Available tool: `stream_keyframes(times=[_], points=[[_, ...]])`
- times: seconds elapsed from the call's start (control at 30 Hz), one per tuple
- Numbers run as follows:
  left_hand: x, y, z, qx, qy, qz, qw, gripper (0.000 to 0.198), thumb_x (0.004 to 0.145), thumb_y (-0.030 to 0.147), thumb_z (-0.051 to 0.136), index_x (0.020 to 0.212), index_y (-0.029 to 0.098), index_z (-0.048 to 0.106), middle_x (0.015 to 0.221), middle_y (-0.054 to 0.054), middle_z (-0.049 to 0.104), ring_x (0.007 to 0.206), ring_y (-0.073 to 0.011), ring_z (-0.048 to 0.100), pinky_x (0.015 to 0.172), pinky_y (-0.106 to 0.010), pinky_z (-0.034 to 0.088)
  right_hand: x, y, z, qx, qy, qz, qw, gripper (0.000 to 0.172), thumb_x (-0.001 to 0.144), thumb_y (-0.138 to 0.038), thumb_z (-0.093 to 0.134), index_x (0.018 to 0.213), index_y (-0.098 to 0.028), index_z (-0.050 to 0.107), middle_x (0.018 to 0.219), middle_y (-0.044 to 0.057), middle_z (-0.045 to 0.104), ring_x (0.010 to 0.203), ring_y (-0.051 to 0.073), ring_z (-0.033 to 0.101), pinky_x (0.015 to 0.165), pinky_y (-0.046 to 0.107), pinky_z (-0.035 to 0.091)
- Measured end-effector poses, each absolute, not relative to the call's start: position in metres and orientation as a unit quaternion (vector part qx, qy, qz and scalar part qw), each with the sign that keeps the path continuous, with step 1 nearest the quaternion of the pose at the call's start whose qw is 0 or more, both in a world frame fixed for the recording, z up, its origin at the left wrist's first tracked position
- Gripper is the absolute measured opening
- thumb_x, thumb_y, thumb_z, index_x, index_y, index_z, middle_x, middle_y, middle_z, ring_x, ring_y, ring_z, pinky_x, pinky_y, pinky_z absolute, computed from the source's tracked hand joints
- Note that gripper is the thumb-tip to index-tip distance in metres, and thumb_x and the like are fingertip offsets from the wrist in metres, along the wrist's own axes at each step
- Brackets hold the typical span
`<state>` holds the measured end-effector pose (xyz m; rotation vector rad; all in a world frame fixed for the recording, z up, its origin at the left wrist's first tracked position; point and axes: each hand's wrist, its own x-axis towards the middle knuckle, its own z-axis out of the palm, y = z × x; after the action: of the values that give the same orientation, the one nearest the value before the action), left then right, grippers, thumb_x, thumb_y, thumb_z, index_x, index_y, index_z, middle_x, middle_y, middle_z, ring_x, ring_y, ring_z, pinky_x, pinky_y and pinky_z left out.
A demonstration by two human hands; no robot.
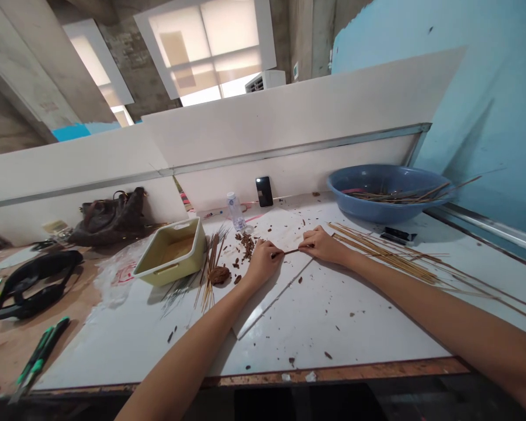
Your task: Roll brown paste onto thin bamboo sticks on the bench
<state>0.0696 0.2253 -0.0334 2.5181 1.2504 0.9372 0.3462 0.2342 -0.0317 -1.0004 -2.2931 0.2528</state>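
Observation:
A thin brown stick (pixel 291 251) runs level between my two hands, just above a white board (pixel 263 301) on the table. My left hand (pixel 263 258) is closed round its left end. The fingers of my right hand (pixel 323 244) pinch the other end. Left of my left hand lie dark brown crumbs (pixel 247 245) and a rounded brown lump (pixel 220 275). The lump rests against a loose bunch of thin sticks (pixel 208 286). Beyond my right hand, a spread of long tan sticks (pixel 390 257) lies on the table.
A yellow-green basin (pixel 170 275) stands at left, a wide blue basin (pixel 386 213) with sticks at back right. A clear bottle (pixel 235 211) and a phone (pixel 264 192) stand near the partition. Green-and-black cutters (pixel 39 356), a black headset-like object (pixel 39 286) and a dark bag (pixel 114 219) lie at far left.

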Motion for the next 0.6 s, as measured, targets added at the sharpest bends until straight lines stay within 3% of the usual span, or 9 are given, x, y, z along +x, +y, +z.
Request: stream_keyframes(times=[0.2,0.37,0.6], points=[[0.07,0.225,-0.033,0.846,0.423,0.312,0.087,0.017,0.097,0.017,0.077,0.097,0.026,0.092,0.095,-0.009,0.08,0.102,-0.0284,0.064,0.093,-0.04,0.053,0.358,0.236,-0.029,-0.397,-0.838,0.097,0.362,0.026,0.106,-0.04,0.07,0.096,-0.027,0.091,0.085,0.005,0.079,0.081,0.021,0.069,0.093,0.043,0.043],[0.07,0.223,-0.032,0.848,0.424,0.305,0.094,0.016,0.099,0.02,0.076,0.099,0.025,0.092,0.097,-0.01,0.08,0.105,-0.0295,0.064,0.095,-0.042,0.054,0.363,0.234,-0.029,-0.386,-0.86,0.114,0.312,0.03,0.106,-0.044,0.068,0.096,-0.028,0.092,0.081,0.004,0.078,0.077,0.019,0.069,0.091,0.042,0.045],[0.071,0.222,-0.03,0.848,0.424,0.302,0.097,0.017,0.099,0.02,0.075,0.099,0.024,0.092,0.098,-0.011,0.08,0.105,-0.0295,0.065,0.095,-0.042,0.054,0.366,0.236,-0.026,-0.406,-0.827,0.164,0.353,0.034,0.104,-0.05,0.07,0.096,-0.026,0.092,0.082,0.007,0.08,0.072,0.021,0.069,0.07,0.037,0.048]])
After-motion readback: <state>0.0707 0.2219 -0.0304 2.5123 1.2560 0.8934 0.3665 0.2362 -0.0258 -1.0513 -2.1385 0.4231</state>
